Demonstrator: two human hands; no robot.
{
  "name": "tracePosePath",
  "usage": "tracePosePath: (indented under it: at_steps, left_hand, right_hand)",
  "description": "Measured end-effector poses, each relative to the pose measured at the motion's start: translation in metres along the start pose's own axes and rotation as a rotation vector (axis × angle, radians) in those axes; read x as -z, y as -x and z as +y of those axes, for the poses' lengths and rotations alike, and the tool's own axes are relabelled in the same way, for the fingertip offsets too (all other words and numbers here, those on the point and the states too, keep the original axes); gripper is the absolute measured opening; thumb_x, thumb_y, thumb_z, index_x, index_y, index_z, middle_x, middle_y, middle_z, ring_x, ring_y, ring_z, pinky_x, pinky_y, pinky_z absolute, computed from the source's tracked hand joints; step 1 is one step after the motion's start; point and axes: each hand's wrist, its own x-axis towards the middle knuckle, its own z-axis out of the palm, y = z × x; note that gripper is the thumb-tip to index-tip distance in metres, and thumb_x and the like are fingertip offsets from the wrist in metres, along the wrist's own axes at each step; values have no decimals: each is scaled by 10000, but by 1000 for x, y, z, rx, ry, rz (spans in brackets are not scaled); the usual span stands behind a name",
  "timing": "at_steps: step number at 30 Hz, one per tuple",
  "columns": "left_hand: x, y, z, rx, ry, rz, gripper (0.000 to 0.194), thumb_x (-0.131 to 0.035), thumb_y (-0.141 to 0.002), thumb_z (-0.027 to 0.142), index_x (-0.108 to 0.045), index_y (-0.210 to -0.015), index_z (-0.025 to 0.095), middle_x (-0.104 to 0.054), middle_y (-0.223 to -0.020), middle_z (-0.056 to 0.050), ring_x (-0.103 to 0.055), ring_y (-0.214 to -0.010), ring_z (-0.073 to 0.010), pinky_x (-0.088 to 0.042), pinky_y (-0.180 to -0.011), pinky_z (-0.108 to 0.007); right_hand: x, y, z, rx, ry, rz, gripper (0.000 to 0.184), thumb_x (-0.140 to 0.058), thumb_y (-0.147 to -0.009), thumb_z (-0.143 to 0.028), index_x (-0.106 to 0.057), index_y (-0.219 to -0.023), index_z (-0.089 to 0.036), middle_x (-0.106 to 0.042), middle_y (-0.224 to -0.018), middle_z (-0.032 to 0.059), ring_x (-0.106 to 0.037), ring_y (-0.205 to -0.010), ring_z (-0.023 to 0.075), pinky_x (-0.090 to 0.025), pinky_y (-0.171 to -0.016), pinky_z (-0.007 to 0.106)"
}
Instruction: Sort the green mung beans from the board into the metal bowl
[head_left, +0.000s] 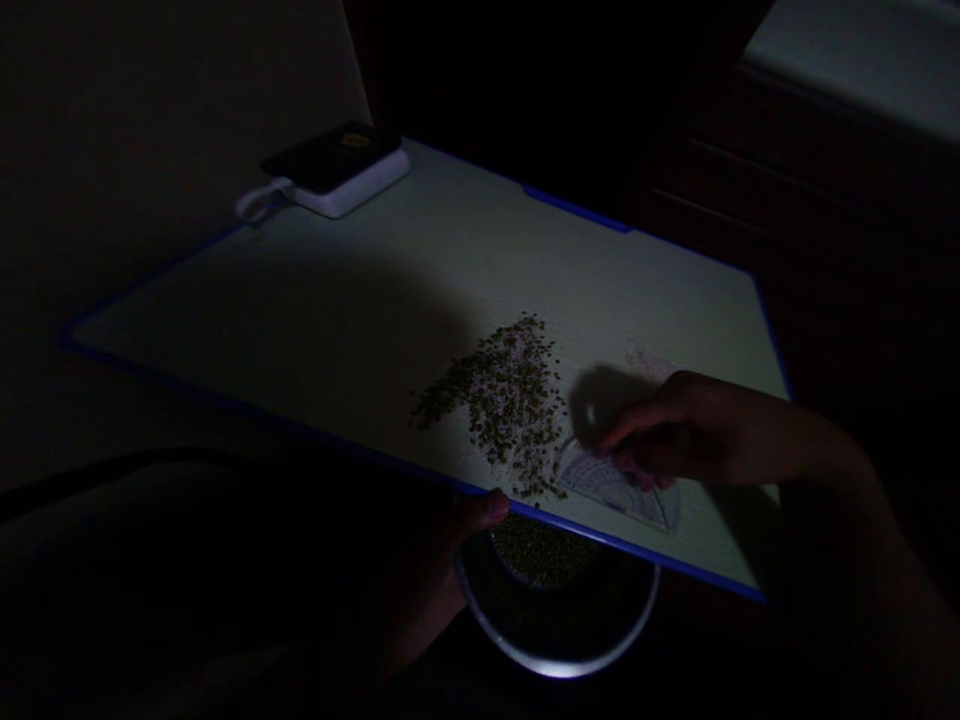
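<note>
In dim light, my right hand (679, 430) pinches a clear plastic protractor (622, 485) standing on a white, blue-edged table (360, 300), beside a scattered pile of small green beans (506, 395) mixed with pale grains. My left hand (450, 570) is below the table's near edge, its thumb over the rim of a metal bowl (559, 610) that it holds under the edge. The bowl has green beans in it. Most of the left hand's fingers are lost in shadow.
A white power bank with a dark phone on top (337, 170) and a looped cable sits at the table's far left corner. A faint pinkish smear (649, 360) lies right of the beans. Dark furniture stands behind the table.
</note>
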Motion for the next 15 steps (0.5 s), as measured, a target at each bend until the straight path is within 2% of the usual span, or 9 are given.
tracePosePath:
  at_steps: [5, 15]
  left_hand:
    - [-5, -1, 3, 14, 47, 97, 434, -616, -954, 312, -657, -1382, 249, -750, -1337, -73, -603, -1344, -318, -345, -1196, -500]
    - [-9, -3, 5, 28, 60, 87, 373, -651, -920, 292, -715, -1284, 234, -796, -1224, -89, -637, -1294, -328, -377, -1167, -518]
  right_hand:
    - [3, 5, -1, -28, 7, 6, 279, -611, -963, -392, -764, -1079, -189, -746, -775, 14, -697, -642, 121, -544, -611, 227]
    - [-2, 0, -2, 8, 10, -55, 273, -621, -950, -363, -759, -1110, -189, -750, -779, 19, -707, -661, 127, -544, -613, 224]
